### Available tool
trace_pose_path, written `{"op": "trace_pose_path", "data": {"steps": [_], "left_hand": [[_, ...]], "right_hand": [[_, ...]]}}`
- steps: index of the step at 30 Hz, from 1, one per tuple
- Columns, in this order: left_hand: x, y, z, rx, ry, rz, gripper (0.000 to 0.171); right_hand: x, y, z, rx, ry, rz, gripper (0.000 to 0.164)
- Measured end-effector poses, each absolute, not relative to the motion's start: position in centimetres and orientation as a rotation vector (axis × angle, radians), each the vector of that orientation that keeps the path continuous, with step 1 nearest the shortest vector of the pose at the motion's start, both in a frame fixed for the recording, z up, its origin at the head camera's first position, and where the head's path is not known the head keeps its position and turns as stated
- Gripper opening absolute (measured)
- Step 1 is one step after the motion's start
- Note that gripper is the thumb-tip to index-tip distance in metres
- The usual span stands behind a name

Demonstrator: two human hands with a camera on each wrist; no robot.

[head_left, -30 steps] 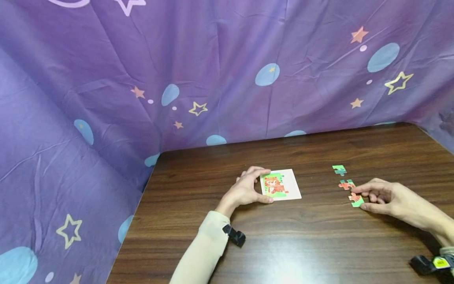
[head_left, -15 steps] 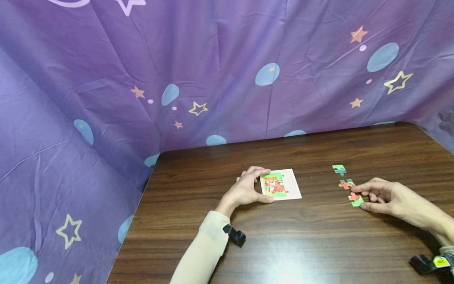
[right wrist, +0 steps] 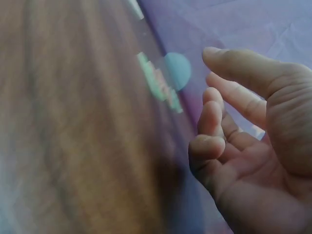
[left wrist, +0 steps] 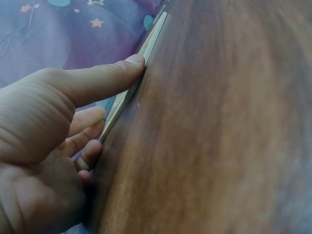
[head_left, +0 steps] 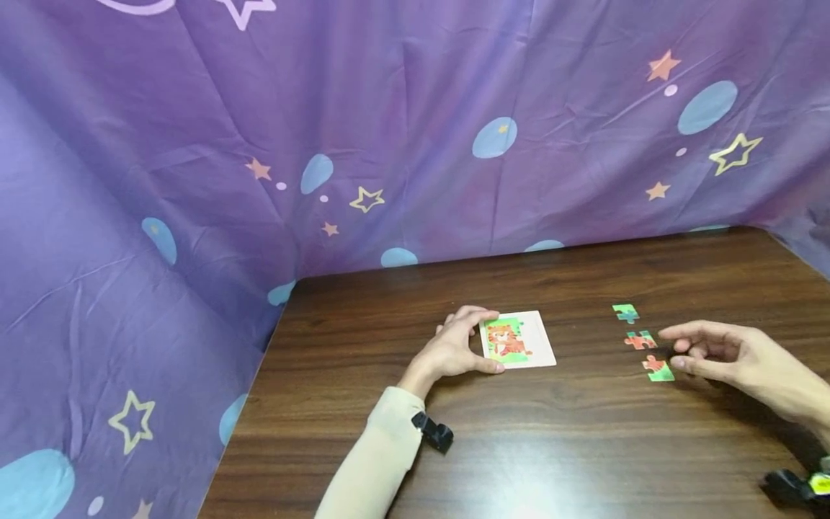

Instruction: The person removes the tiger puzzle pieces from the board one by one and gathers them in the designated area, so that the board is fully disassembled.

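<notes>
A white square puzzle board [head_left: 540, 339] lies on the table, its left part filled with an orange tiger picture on green. My left hand [head_left: 449, 351] grips its left side, thumb at the near corner and fingers at the far corner. In the left wrist view the thumb rests on the edge of the thin board [left wrist: 156, 38]. To the right lie a green jigsaw piece [head_left: 625, 311], an orange and teal piece [head_left: 642, 340] and an orange and green piece [head_left: 660, 370]. Just right of these, my right hand [head_left: 746, 364] holds nothing, its fingers loosely bent.
The dark wooden table [head_left: 551, 432] ends at the back and left against a purple curtain [head_left: 421, 130] with stars and ovals. A black strap [head_left: 433, 432] sits on the left wrist, and another black strap [head_left: 787, 490] on the right.
My right hand has drawn back to the right from the orange and green piece, leaving it on the table. My left hand keeps its grip on the board. The head view has shifted slightly.
</notes>
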State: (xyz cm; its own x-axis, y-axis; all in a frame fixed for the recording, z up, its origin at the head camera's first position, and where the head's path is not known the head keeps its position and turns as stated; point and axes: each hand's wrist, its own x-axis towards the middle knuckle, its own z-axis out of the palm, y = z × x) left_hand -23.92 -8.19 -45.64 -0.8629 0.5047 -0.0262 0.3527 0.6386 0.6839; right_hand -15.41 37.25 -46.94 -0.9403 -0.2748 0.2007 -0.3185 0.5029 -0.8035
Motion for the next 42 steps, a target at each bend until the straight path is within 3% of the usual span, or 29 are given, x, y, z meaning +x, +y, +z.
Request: {"op": "trace_pose_path", "data": {"steps": [7, 22, 33, 42], "left_hand": [[-23.8, -7.9, -45.8, 0.71, 2.637, 1.049, 0.098], [-23.8, -8.9, -45.9, 0.734, 2.65, 0.979, 0.099], [-24.1, -8.7, -45.7, 0.726, 2.66, 1.006, 0.098], [-24.0, -8.4, -45.5, 0.729, 2.66, 0.991, 0.099]], "right_hand": [[-15.8, 35.9, -44.2, 0.394, -2.632, 1.37, 0.042], [-19.8, 28.4, -39.4, 0.546, -2.563, 1.471, 0.045], [-21.6, 22.0, -39.7, 0.613, -2.524, 1.623, 0.048], [-22.1, 19.1, -43.2, 0.598, -2.595, 1.703, 0.055]]}}
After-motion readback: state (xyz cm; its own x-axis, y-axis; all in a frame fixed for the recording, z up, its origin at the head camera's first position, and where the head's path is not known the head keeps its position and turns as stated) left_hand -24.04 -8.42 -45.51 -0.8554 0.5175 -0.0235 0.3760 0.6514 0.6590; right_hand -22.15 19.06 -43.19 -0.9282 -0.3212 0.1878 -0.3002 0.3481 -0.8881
